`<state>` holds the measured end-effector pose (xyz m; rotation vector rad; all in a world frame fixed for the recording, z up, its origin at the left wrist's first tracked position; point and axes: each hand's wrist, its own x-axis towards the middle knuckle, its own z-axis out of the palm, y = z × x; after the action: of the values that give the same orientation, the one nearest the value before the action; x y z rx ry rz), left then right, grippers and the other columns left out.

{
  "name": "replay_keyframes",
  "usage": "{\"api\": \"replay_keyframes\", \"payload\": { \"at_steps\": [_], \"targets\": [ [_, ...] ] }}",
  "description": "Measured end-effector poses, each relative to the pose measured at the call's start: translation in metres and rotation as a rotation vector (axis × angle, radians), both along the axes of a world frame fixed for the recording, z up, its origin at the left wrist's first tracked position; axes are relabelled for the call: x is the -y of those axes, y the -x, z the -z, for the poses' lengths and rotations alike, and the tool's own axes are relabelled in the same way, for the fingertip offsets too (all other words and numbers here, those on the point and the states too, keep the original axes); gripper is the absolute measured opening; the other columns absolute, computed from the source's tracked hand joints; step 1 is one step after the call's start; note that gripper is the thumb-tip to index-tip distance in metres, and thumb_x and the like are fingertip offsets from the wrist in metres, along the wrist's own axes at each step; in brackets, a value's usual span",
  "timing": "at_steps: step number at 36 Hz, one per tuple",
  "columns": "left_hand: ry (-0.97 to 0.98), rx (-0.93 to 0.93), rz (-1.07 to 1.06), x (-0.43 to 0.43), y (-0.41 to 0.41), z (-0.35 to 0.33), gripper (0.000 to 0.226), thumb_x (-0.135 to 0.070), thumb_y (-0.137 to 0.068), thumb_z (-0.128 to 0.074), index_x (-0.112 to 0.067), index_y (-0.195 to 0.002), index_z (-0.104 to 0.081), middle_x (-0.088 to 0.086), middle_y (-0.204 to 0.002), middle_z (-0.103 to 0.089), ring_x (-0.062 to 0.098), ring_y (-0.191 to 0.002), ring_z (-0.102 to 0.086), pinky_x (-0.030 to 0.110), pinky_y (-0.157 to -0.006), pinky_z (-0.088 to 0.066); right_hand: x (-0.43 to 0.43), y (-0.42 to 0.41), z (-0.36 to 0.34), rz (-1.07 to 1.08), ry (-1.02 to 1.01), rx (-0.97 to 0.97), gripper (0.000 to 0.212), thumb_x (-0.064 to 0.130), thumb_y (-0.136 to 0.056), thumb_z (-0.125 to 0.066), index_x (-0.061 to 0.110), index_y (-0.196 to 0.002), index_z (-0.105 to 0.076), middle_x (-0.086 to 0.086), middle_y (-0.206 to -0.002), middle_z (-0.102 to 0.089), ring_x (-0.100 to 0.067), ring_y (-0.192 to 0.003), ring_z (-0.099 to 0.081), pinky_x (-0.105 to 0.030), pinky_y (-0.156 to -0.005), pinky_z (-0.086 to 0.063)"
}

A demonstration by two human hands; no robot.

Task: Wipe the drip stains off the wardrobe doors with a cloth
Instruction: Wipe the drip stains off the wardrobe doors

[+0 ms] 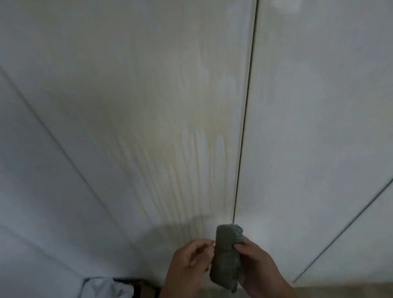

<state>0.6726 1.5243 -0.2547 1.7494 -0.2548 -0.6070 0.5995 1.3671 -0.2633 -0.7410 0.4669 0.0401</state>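
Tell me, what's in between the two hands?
The folded grey cloth, seen in the head view. The right hand grips one side; the left hand has its fingers at the other edge.

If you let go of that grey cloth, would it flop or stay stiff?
Probably flop: the grey cloth looks folded into a thick pad, and the right hand grips it. Likely light, since that grip seems enough to hold it upright. Its rough-looking surface probably isn't slippery.

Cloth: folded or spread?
Folded: the cloth is a compact, thick oblong pad gripped by the right hand, left hand at its edge; no loose fabric hangs.
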Motion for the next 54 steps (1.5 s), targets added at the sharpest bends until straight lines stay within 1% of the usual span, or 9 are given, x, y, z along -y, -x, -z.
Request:
{"api": "replay_keyframes", "payload": {
  "at_steps": [6, 11, 15, 19, 24, 28, 34, 42, 54],
  "targets": [
    [0.06, 0.224, -0.011, -0.031, -0.019, -0.172, 0.025, 0.003, -0.092, -0.069, -0.02, -0.09, -0.078, 0.001, -0.088, -0.078, 0.011, -0.083, -0.073, 0.024, -0.076, -0.056, -0.014, -0.03, -0.167, -0.148, 0.177, 0.123, 0.041, 0.003, -0.09, -0.052, 0.004, -0.127, -0.069, -0.027, -0.131, -0.063, -0.039, -0.116, -0.065, -0.041, -0.085, -0.057],
    [0.145, 0.297, 0.017, -0.059, -0.034, -0.239, 0.019, 0.009, -0.088, -0.07, -0.01, -0.09, -0.075, 0.008, -0.084, -0.077, 0.016, -0.08, -0.072, 0.025, -0.074, -0.055, -0.045, -0.041, -0.239, -0.119, 0.404, 0.193, 0.039, 0.007, -0.092, -0.054, 0.007, -0.127, -0.07, -0.023, -0.127, -0.067, -0.04, -0.119, -0.063, -0.049, -0.102, -0.049],
    [0.165, 0.368, 0.073, -0.066, -0.053, -0.257, 0.024, 0.01, -0.086, -0.07, -0.013, -0.09, -0.076, 0.004, -0.084, -0.077, 0.014, -0.081, -0.072, 0.024, -0.077, -0.056, -0.057, -0.041, -0.273, -0.049, 0.657, 0.15, 0.037, 0.024, -0.082, -0.069, 0.016, -0.117, -0.076, -0.008, -0.106, -0.072, -0.028, -0.086, -0.056, -0.03, -0.069, -0.041],
    [0.183, 0.466, 0.18, -0.075, -0.076, -0.285, 0.028, 0.009, -0.087, -0.07, -0.018, -0.087, -0.075, 0.0, -0.082, -0.077, 0.011, -0.079, -0.07, 0.021, -0.075, -0.054, -0.065, -0.045, -0.3, 0.04, 0.7, 0.135, 0.022, 0.008, -0.095, -0.062, 0.012, -0.111, -0.077, -0.011, -0.093, -0.065, -0.016, -0.072, -0.043, -0.026, -0.056, -0.026],
    [0.234, 0.621, 0.257, -0.082, -0.1, -0.327, 0.022, 0.002, -0.088, -0.071, -0.02, -0.088, -0.075, -0.004, -0.083, -0.075, 0.012, -0.077, -0.07, 0.025, -0.073, -0.054, -0.086, -0.053, -0.34, 0.16, 0.524, 0.263, 0.028, 0.006, -0.093, -0.062, -0.001, -0.119, -0.068, -0.025, -0.111, -0.07, -0.033, -0.091, -0.064, -0.04, -0.068, -0.055],
    [0.183, 1.018, 0.172, -0.09, -0.118, -0.362, 0.009, -0.018, -0.093, -0.069, -0.023, -0.098, -0.075, -0.017, -0.091, -0.071, 0.001, -0.087, -0.065, 0.015, -0.077, -0.049, -0.091, -0.055, -0.382, 0.384, 0.7, 0.269, 0.01, 0.004, -0.097, -0.061, 0.003, -0.106, -0.065, -0.021, -0.101, -0.071, -0.028, -0.083, -0.066, -0.032, -0.055, -0.047],
    [-0.007, 1.818, -0.324, -0.126, -0.161, -0.402, 0.024, -0.025, -0.093, -0.065, -0.01, -0.108, -0.076, 0.006, -0.115, -0.072, 0.029, -0.105, -0.067, 0.044, -0.087, -0.049, -0.062, -0.068, -0.452, 0.916, 1.459, 0.32, 0.021, 0.004, -0.092, -0.069, 0.018, -0.107, -0.072, -0.002, -0.095, -0.073, -0.016, -0.085, -0.07, -0.035, -0.071, -0.06],
    [-0.527, 1.824, -0.611, -0.164, -0.226, -0.403, 0.073, -0.054, -0.098, -0.051, -0.014, -0.158, -0.038, 0.021, -0.162, -0.032, 0.042, -0.152, -0.026, 0.068, -0.119, -0.014, -0.007, -0.122, -0.519, 1.304, 2.47, 0.611, 0.017, 0.005, -0.096, -0.066, 0.01, -0.109, -0.076, -0.01, -0.093, -0.063, -0.028, -0.083, -0.054, -0.03, -0.053, -0.042],
    [-0.482, 1.773, -0.509, -0.156, -0.27, -0.361, 0.075, -0.054, -0.102, -0.045, -0.008, -0.158, -0.03, 0.025, -0.166, -0.02, 0.054, -0.152, -0.013, 0.073, -0.117, -0.015, 0.021, -0.161, -0.413, 1.103, 2.461, 0.664, 0.031, -0.004, -0.087, -0.072, 0.011, -0.114, -0.072, -0.014, -0.093, -0.064, -0.032, -0.077, -0.055, -0.036, -0.063, -0.047]
  ]
}}
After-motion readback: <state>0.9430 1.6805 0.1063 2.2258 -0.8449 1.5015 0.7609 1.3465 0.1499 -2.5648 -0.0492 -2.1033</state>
